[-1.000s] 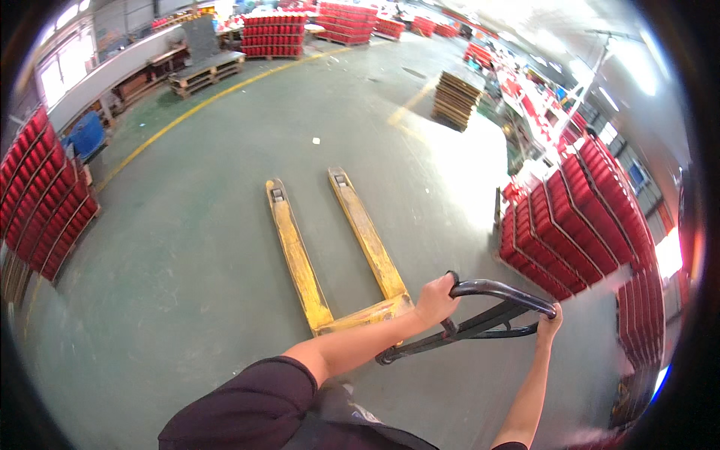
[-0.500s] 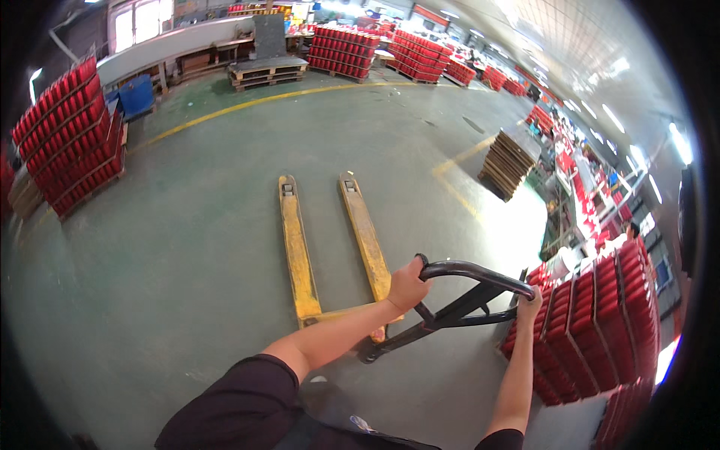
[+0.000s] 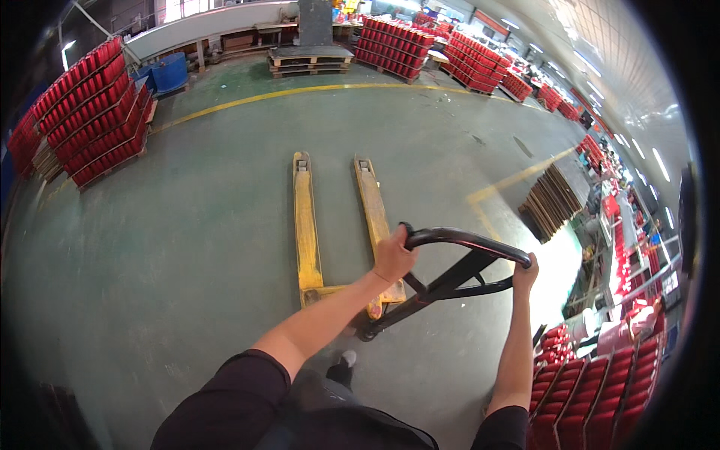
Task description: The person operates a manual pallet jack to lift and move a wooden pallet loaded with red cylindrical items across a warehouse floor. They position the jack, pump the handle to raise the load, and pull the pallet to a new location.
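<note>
Both hands on the pallet jack handle (image 3: 465, 241), forks bare.
Left hand (image 3: 393, 256) and right hand (image 3: 524, 271) each wrapped tight round the black loop. Yellow pallet jack (image 3: 307, 225) points to 12 o'clock, no load picked up. Red crate stacks (image 3: 90, 112) at 10 o'clock, empty wooden pallets (image 3: 310, 60) farther at 12.

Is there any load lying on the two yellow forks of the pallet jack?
No, the yellow forks lie bare on the green floor, with nothing resting on them.
</note>
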A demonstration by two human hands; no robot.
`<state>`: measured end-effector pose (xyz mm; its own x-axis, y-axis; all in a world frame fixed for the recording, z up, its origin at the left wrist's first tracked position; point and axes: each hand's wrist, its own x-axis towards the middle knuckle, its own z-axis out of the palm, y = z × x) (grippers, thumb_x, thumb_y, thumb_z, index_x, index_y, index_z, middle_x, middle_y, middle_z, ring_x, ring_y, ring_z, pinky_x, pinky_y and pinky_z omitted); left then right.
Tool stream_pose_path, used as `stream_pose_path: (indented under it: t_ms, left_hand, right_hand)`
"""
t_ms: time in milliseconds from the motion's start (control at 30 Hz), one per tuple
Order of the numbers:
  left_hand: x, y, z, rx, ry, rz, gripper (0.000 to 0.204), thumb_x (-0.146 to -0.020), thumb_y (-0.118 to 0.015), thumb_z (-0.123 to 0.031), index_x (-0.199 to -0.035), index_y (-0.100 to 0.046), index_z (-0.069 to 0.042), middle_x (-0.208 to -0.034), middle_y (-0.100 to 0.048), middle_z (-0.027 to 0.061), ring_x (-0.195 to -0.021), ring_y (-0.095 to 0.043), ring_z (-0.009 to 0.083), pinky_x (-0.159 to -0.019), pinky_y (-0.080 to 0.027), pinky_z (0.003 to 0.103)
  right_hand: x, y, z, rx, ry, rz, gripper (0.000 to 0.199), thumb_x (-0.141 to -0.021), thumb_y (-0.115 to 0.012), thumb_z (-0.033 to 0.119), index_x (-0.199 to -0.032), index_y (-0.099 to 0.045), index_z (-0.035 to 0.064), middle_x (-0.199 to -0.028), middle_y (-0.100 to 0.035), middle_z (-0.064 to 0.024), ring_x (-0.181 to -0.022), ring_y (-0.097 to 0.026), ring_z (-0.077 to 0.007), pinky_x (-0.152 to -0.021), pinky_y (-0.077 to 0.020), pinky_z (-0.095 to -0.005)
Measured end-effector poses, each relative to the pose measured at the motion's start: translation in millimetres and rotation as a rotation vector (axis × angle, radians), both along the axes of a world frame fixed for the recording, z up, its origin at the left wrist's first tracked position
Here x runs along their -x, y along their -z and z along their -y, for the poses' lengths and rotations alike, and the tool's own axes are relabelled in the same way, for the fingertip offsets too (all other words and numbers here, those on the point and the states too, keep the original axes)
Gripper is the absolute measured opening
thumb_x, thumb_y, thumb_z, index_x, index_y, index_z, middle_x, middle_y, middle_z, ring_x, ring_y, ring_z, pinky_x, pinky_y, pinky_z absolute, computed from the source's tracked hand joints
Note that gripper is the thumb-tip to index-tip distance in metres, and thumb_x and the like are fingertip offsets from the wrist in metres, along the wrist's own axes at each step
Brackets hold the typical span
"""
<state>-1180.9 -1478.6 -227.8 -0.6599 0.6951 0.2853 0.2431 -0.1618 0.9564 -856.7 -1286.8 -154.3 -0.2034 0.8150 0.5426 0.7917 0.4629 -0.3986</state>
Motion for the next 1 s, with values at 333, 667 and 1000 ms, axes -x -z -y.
stream_pose_path:
  t_ms: [333,667,1000]
  left_hand:
    - [94.4,52.9,-42.6,0.013,-0.248,-0.105,0.024,-0.073,-0.071,-0.008,-0.085,-0.051,-0.004,-0.075,-0.06,0.0213,-0.074,-0.06,0.0441,-0.059,-0.047,0.047]
    - [136.2,63.1,-108.4,0.012,-0.337,-0.143,0.028,-0.07,-0.073,-0.009,-0.087,-0.051,-0.004,-0.077,-0.06,0.0214,-0.076,-0.059,0.0453,-0.061,-0.047,0.048]
    - [212.4,84.7,-130.8,0.078,-0.411,-0.085,0.024,-0.075,-0.07,-0.009,-0.086,-0.05,-0.003,-0.074,-0.058,0.0225,-0.074,-0.059,0.0453,-0.059,-0.046,0.047]
  right_hand:
    - [145.8,60.8,-79.2,0.001,-0.108,-0.076,0.013,-0.078,-0.062,0.007,-0.077,-0.05,0.0028,-0.068,-0.049,-0.0178,-0.064,-0.048,-0.0348,-0.062,-0.0428,-0.0391]
    - [206.5,79.8,-169.8,0.034,-0.222,-0.089,0.015,-0.077,-0.063,0.007,-0.075,-0.048,0.0027,-0.068,-0.047,-0.0177,-0.063,-0.043,-0.0327,-0.061,-0.0415,-0.0374]
    - [295.0,89.2,-190.4,0.043,-0.228,-0.099,0.014,-0.079,-0.065,0.007,-0.083,-0.053,0.0013,-0.075,-0.055,-0.0195,-0.069,-0.051,-0.0388,-0.065,-0.0457,-0.0394]
